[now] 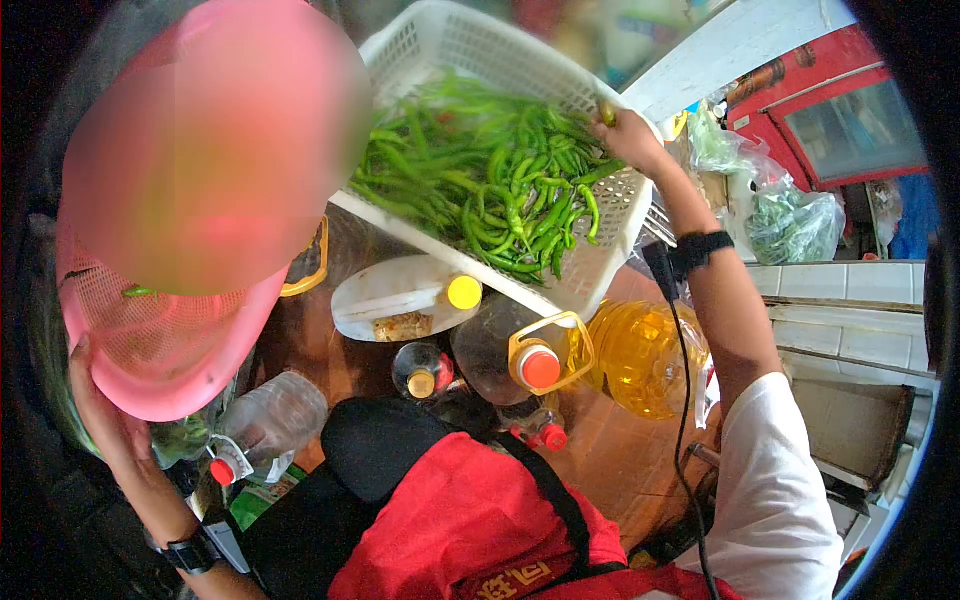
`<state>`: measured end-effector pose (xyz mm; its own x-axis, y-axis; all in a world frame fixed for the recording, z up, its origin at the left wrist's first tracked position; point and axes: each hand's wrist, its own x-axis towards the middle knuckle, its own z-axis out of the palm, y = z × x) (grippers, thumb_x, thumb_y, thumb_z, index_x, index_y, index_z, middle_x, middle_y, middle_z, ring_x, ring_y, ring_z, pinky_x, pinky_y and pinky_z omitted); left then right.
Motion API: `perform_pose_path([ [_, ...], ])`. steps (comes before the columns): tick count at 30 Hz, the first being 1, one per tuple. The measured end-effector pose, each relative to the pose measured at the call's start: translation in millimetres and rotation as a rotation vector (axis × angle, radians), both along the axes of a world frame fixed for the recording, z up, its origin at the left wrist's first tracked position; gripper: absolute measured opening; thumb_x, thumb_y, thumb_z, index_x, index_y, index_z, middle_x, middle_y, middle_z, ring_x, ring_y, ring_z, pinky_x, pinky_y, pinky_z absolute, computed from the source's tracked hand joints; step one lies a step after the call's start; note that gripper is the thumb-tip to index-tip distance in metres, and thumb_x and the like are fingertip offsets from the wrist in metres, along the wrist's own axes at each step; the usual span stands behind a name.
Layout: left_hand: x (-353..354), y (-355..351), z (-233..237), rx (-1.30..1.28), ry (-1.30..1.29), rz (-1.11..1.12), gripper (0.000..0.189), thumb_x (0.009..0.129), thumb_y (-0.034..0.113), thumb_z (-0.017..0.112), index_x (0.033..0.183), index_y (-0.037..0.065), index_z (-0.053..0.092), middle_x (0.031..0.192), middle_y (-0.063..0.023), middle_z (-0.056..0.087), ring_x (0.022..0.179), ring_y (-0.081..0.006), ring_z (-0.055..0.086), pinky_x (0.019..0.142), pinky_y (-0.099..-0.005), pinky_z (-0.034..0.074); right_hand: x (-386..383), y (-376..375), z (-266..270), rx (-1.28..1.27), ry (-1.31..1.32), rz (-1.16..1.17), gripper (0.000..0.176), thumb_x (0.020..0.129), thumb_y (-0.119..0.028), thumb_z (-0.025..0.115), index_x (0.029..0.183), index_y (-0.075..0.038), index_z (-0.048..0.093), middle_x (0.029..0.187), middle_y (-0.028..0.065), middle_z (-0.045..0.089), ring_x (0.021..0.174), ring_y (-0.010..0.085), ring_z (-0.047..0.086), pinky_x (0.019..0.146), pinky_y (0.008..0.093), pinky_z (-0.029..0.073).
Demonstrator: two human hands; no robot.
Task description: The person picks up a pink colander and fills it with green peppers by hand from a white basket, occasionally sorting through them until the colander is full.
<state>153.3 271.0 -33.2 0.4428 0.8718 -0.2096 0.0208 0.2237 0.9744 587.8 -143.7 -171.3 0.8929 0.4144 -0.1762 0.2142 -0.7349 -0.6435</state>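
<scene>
My left hand (112,415) is closed on the near rim of a pink plastic mesh basket (190,375), which is tilted up at the left. A blur covers most of its inside, and one green pepper (138,291) shows near its lower side. At the upper right, my right hand (632,142) grips the corner rim of a white plastic basket (585,285). Long green chili peppers (510,195) lie heaped in that basket, smeared by motion toward its left side. The white basket leans beside the pink one, above several bottles.
Below the baskets stand a large oil jug (645,360), a clear jug with a red cap (540,368), a yellow-capped jug (395,300) and a dark bottle (422,372). A clear empty bottle (272,420) is at left. Bagged greens (790,225) sit at right. A black cable (684,400) hangs by my right arm.
</scene>
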Motion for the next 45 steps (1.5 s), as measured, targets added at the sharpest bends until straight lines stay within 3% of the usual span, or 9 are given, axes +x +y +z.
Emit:
perform_pose_path([
  [3, 0.9, 0.4, 0.2, -0.008, 0.015, 0.011, 0.041, 0.083, 0.026, 0.049, 0.113, -0.001, 0.045, 0.113, -0.0115, 0.051, 0.103, -0.0213, 0.049, 0.09, -0.0331, 0.037, 6.7, -1.1, -12.3, -0.162, 0.146, -0.057, 0.032, 0.076, -0.028, 0.056, 0.092, 0.0, 0.057, 0.069, 0.0137, 0.058, 0.066, 0.0203, 0.059, 0.063, 0.0343, 0.048],
  [5, 0.3, -0.3, 0.2, -0.01, 0.033, 0.014, 0.041, 0.083, 0.027, 0.05, 0.113, -0.001, 0.046, 0.112, -0.0115, 0.051, 0.103, -0.0214, 0.049, 0.09, -0.0331, 0.037, 8.7, 2.6, -16.0, -0.463, -0.269, 0.092, 0.04, 0.076, -0.035, 0.055, 0.095, 0.0, 0.058, 0.081, 0.0217, 0.06, 0.079, 0.0305, 0.06, 0.071, 0.038, 0.047],
  [9, 1.3, -1.2, 0.7, -0.004, 0.009, -0.013, 0.04, 0.082, 0.027, 0.05, 0.11, -0.001, 0.047, 0.111, -0.0112, 0.051, 0.102, -0.0211, 0.049, 0.089, -0.0331, 0.037, 13.2, 12.1, -27.0, -0.417, -0.096, 0.051, 0.047, 0.074, -0.04, 0.055, 0.1, -0.001, 0.057, 0.09, 0.0259, 0.058, 0.086, 0.0368, 0.057, 0.078, 0.0403, 0.044],
  [15, 2.9, -1.7, 1.9, -0.01, 0.004, -0.023, 0.038, 0.082, 0.026, 0.05, 0.11, -0.001, 0.047, 0.111, -0.011, 0.052, 0.102, -0.0208, 0.049, 0.089, -0.0325, 0.037, -18.6, 38.1, -4.0, -0.455, -0.101, 0.485, 0.052, 0.072, -0.042, 0.057, 0.102, 0.0, 0.056, 0.09, 0.0236, 0.059, 0.087, 0.0343, 0.057, 0.079, 0.0396, 0.044],
  [17, -0.2, -0.5, 0.1, -0.024, 0.013, -0.002, 0.039, 0.083, 0.026, 0.049, 0.11, -0.001, 0.047, 0.111, -0.0111, 0.052, 0.102, -0.0208, 0.049, 0.089, -0.0325, 0.037, -26.8, 42.0, 7.4, -0.308, 0.252, 0.272, 0.054, 0.071, -0.039, 0.059, 0.105, 0.002, 0.053, 0.091, 0.0223, 0.059, 0.085, 0.0351, 0.057, 0.08, 0.0396, 0.044],
  [18, 0.5, -0.5, 0.1, -0.01, 0.031, -0.006, 0.039, 0.083, 0.025, 0.049, 0.111, -0.001, 0.047, 0.111, -0.0112, 0.052, 0.102, -0.021, 0.049, 0.089, -0.0325, 0.037, -6.0, 34.3, -13.1, -0.397, -0.23, 0.404, 0.057, 0.071, -0.036, 0.061, 0.112, 0.002, 0.048, 0.096, 0.0217, 0.057, 0.089, 0.0356, 0.055, 0.082, 0.0396, 0.043],
  [21, 5.1, -3.7, 1.3, 0.015, 0.034, -0.013, 0.039, 0.083, 0.025, 0.049, 0.112, -0.001, 0.046, 0.111, -0.0113, 0.051, 0.102, -0.0213, 0.049, 0.089, -0.0326, 0.037, 17.3, 19.8, -52.0, -0.467, -0.459, 0.257, 0.059, 0.071, -0.035, 0.062, 0.116, 0.0, 0.045, 0.105, 0.0215, 0.052, 0.098, 0.0365, 0.05, 0.086, 0.0381, 0.041],
  [29, 0.9, -1.2, -1.0, 0.02, 0.01, -0.028, 0.042, 0.083, 0.026, 0.048, 0.114, -0.001, 0.045, 0.113, -0.0118, 0.051, 0.104, -0.0217, 0.048, 0.09, -0.0332, 0.036, -14.2, 36.9, -53.3, -0.839, -0.409, -0.017, 0.059, 0.068, -0.029, 0.061, 0.116, -0.003, 0.041, 0.115, 0.0211, 0.042, 0.109, 0.0353, 0.042, 0.089, 0.0451, 0.038],
  [45, 5.8, -10.9, 1.6, 0.06, 0.006, -0.037, 0.041, 0.082, 0.025, 0.049, 0.113, -0.002, 0.045, 0.11, -0.0117, 0.051, 0.101, -0.0214, 0.049, 0.089, -0.0335, 0.036, -2.9, 26.2, -76.2, -0.333, -0.172, 0.101, 0.084, 0.061, -0.031, 0.067, 0.128, -0.001, 0.027, 0.114, 0.0254, 0.048, 0.107, 0.0342, 0.047, 0.092, 0.0361, 0.036],
])
